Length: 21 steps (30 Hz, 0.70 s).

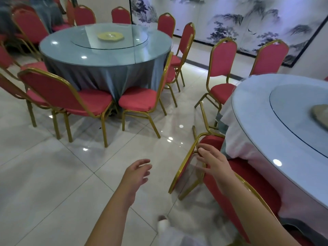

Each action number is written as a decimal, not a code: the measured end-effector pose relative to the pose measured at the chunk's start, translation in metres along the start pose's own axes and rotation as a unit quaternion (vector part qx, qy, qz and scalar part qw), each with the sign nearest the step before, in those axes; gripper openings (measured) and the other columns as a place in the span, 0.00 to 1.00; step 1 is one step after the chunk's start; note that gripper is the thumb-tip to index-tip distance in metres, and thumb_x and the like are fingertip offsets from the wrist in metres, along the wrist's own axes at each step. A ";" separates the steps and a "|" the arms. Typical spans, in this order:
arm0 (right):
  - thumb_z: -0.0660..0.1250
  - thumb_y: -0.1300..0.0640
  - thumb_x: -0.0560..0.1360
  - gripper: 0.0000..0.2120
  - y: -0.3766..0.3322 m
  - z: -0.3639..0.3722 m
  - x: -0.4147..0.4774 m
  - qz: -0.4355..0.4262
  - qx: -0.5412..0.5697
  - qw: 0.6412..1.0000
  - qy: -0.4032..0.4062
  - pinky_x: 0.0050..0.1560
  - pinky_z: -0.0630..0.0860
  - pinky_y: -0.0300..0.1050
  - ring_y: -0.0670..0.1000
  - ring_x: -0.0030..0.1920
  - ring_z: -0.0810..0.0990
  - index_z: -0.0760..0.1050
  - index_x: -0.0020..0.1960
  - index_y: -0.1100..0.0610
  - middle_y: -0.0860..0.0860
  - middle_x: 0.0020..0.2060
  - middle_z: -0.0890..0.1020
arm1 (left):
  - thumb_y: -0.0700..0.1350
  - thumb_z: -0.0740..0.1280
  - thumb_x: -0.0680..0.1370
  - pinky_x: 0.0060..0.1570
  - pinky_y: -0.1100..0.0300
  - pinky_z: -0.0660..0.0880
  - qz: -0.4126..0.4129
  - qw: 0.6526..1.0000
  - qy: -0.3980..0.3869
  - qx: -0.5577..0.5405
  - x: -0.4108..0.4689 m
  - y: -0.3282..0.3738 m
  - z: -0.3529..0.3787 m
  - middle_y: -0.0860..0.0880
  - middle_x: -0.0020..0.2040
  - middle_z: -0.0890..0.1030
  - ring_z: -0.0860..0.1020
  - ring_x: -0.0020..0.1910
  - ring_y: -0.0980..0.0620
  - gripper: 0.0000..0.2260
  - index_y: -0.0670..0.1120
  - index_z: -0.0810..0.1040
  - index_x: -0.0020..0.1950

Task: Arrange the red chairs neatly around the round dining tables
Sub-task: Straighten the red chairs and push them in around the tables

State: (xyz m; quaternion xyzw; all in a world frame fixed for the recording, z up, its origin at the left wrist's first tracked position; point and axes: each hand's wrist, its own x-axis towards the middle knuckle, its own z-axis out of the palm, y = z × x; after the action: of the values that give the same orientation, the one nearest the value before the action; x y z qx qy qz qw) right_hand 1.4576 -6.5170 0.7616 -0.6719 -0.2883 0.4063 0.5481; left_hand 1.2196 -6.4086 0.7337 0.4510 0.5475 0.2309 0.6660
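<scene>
Head view | red chair [212, 140] against near tabletop [266, 112] edge | right grip [212, 161] at its gold back rail [204, 134], clasp cannot tell | left grip [136, 173] released | likely stiff, light frame; hold back rail.

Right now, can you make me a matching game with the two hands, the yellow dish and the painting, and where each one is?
Things:
1. left hand
2. right hand
3. yellow dish
4. painting

Places:
A. on the wall
B. on the turntable of the far table
C. touching the gold frame of a chair
D. in the air over the floor

Pairs: 1-D, 2-C, 3-B, 4-A
</scene>
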 end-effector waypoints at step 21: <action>0.67 0.44 0.77 0.20 -0.075 0.041 0.324 -0.005 -0.049 0.994 0.093 0.67 0.74 0.56 0.48 0.64 0.75 0.71 0.69 0.41 0.46 0.67 0.75 | 0.40 0.69 0.77 0.50 0.56 0.75 0.114 0.964 -0.135 0.198 0.320 0.266 0.049 0.49 0.50 0.83 0.79 0.47 0.52 0.09 0.50 0.81 0.55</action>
State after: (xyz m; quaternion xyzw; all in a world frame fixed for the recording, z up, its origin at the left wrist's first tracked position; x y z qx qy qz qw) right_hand 1.5897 -6.2088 0.7567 -0.7316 -0.2591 0.3241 0.5409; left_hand 1.4091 -6.0397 0.7936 0.6600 0.4322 0.1296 0.6006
